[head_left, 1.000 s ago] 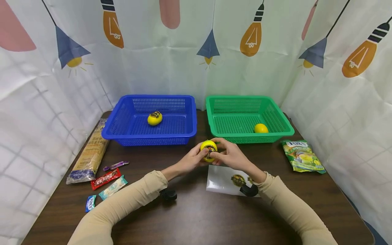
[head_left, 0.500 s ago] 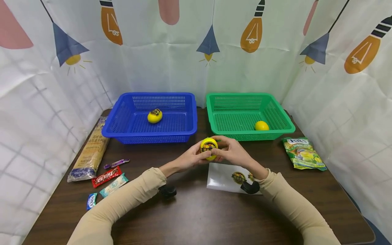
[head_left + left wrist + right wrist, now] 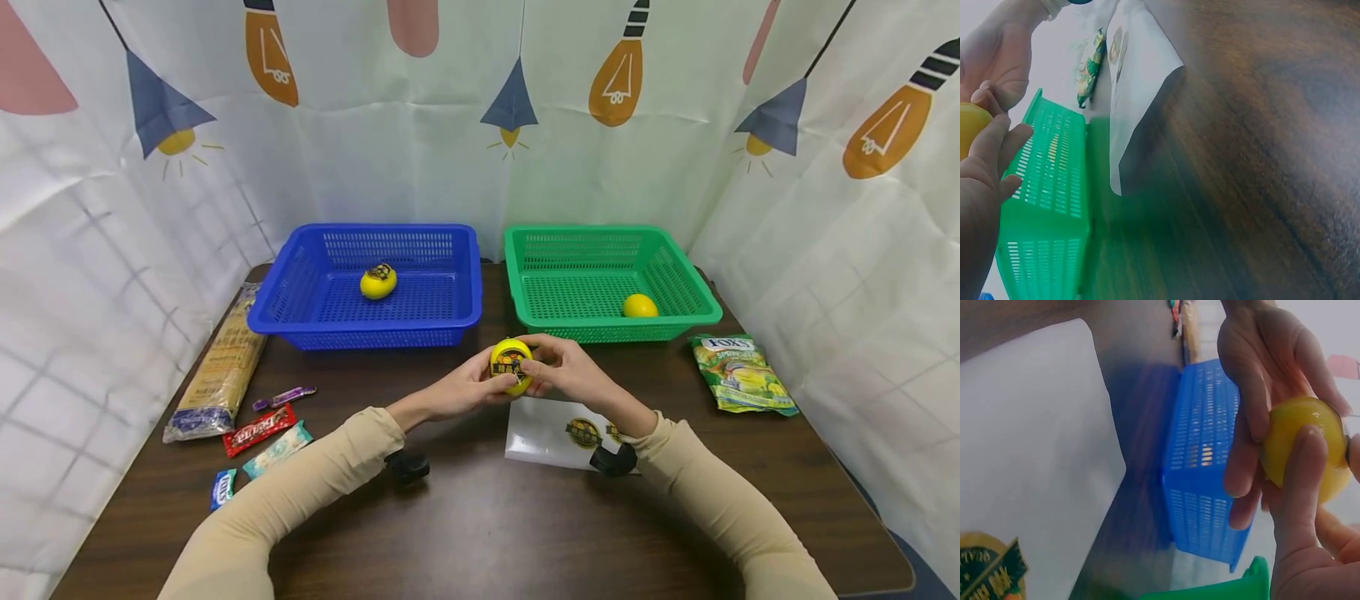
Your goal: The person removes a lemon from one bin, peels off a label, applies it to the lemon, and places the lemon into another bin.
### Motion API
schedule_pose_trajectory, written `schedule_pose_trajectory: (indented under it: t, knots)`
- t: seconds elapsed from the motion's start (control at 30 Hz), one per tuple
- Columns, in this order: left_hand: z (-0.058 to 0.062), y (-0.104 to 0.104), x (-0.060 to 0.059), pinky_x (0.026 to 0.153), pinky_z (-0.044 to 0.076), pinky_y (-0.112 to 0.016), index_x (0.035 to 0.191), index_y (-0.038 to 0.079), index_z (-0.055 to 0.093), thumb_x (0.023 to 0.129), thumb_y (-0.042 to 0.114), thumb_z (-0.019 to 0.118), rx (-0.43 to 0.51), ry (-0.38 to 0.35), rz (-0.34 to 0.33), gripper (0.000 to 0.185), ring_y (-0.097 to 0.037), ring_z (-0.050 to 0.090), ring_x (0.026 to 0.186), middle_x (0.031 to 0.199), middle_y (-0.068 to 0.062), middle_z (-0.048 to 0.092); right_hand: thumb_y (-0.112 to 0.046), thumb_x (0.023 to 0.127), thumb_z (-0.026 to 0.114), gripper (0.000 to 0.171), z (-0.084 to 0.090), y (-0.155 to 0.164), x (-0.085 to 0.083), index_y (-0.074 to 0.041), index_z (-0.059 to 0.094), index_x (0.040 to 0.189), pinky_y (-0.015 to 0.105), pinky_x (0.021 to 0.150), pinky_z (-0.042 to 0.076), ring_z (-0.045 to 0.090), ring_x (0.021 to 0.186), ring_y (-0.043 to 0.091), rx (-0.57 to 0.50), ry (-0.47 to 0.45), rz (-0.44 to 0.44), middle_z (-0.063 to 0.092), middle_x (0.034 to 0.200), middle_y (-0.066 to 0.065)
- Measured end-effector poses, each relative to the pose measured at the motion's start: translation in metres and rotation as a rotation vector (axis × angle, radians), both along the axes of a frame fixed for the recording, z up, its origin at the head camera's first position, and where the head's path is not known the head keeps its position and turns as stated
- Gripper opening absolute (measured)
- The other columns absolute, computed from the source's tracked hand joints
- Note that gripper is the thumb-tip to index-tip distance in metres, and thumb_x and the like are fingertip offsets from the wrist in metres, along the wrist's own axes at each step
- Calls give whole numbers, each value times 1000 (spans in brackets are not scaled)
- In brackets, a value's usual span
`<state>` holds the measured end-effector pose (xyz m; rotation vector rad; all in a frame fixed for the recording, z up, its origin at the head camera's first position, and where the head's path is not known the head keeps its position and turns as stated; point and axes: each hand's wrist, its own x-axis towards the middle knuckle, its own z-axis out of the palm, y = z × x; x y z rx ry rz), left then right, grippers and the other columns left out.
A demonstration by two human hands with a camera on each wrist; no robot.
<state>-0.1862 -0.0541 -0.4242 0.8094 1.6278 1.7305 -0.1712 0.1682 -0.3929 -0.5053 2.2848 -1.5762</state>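
Both hands hold one round yellow fruit [image 3: 508,343] above the table, in the middle of the head view. A dark round sticker [image 3: 507,363] with a banner of characters lies on its near side. My left hand [image 3: 467,390] grips the fruit from the left, its thumb along the lower edge of the sticker. My right hand [image 3: 573,379] holds it from the right, with its thumb on the sticker's right part. In the right wrist view the fruit [image 3: 1282,450] sits between the fingers of both hands, its sticker side hidden.
A white sticker sheet [image 3: 534,440] lies below the right hand. Behind stand a blue basket [image 3: 375,339] with a stickered yellow fruit [image 3: 377,285] and a green basket [image 3: 577,333] with a plain one [image 3: 640,305]. Packaged snacks [image 3: 258,430] lie left, a green bag [image 3: 744,375] right.
The thumbs have shifted over the sticker: the left one has slid lower and more of the sticker and its banner shows. The hands stay in nearly the same place.
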Motion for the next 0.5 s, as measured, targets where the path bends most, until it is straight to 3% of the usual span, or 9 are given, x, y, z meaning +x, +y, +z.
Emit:
schedule_pose_trajectory:
  t: [0.2, 0.37, 0.5]
  knots:
    - [-1, 0, 2, 107, 48, -57, 151, 9, 24, 103, 22, 55, -48, 64, 23, 59, -14, 59, 111, 133, -19, 48, -38, 97, 63, 53, 2, -2, 2, -10, 50, 140, 57, 78, 61, 71, 76, 20, 54, -20, -2, 63, 116, 20]
    - [-1, 1, 4, 103, 52, -55, 149, 12, 27, 102, 21, 56, -79, 124, 27, 56, -16, 59, 108, 131, -17, 48, -48, 93, 66, 52, 4, -8, 3, -11, 58, 129, 54, 72, 62, 71, 71, 22, 114, 6, -41, 67, 109, 17]
    - [1, 2, 2, 96, 58, -43, 148, 13, 29, 101, 22, 58, -110, 183, 48, 56, -17, 59, 105, 129, -16, 50, -45, 93, 66, 46, 5, -10, 3, -11, 60, 124, 53, 70, 62, 70, 68, 22, 97, -5, -71, 66, 104, 15]
